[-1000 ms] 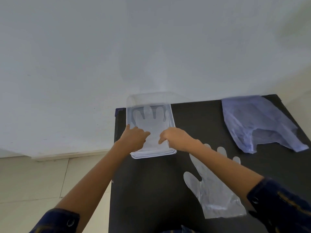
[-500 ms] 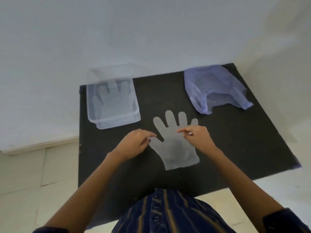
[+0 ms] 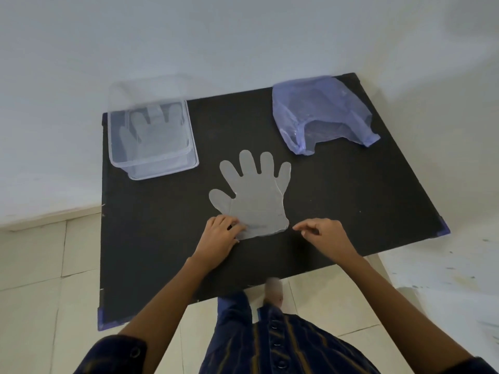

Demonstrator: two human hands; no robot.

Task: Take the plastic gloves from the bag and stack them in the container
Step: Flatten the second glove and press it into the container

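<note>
A clear plastic glove (image 3: pixel 256 201) lies flat on the black table (image 3: pixel 351 201), fingers pointing away from me. My left hand (image 3: pixel 218 236) rests on the cuff's left corner, with fingertips pinching its edge. My right hand (image 3: pixel 324 236) is beside the cuff's right corner, thumb and forefinger slightly apart, the fingertip just short of the plastic. A clear rectangular container (image 3: pixel 189 147) stands at the table's back left with another glove (image 3: pixel 156 130) lying flat inside. The crumpled purple bag (image 3: pixel 318 114) sits at the back right.
The table stands against a white wall (image 3: pixel 243 36), with tiled floor (image 3: pixel 40 265) to its left and in front. My striped shirt (image 3: pixel 283 341) fills the bottom of the view, close to the table's near edge.
Both hands left the container and came to the loose glove. They slid from its palm area down to the cuff corners. The camera pulled back, showing the whole table.
</note>
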